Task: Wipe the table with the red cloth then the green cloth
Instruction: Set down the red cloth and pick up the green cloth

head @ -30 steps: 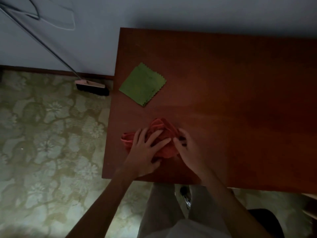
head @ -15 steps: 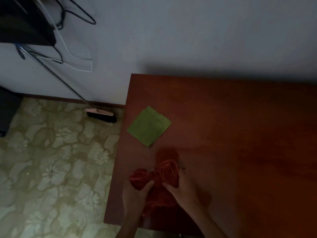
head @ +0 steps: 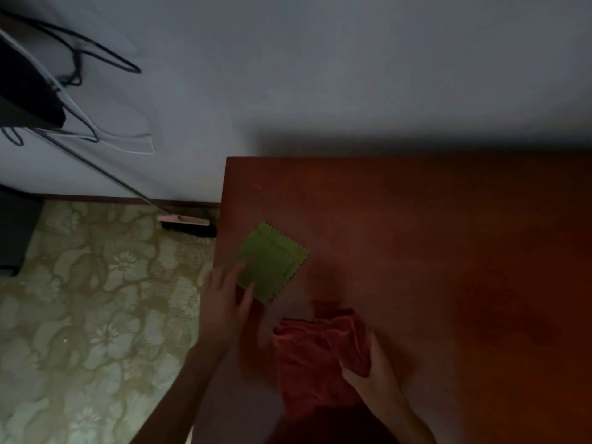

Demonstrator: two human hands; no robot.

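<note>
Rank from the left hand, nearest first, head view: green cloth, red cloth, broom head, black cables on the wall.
1. green cloth: at the left hand fingertips, table's left side.
2. red cloth: right, gripped by the right hand.
3. broom head: floor, by the wall.
4. black cables: upper left.

Broom [head: 187, 223] leaning on the wall [head: 320, 75] — floral floor [head: 96, 315], what look like cables [head: 96, 59]

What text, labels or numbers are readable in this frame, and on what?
None readable.
green cloth: plain, no print or tag visible.
red cloth: bunched, no label visible.
table: bare wood, no markings.
broom by the wall: no lettering can be made out; the frame is dim and blurred.
</note>
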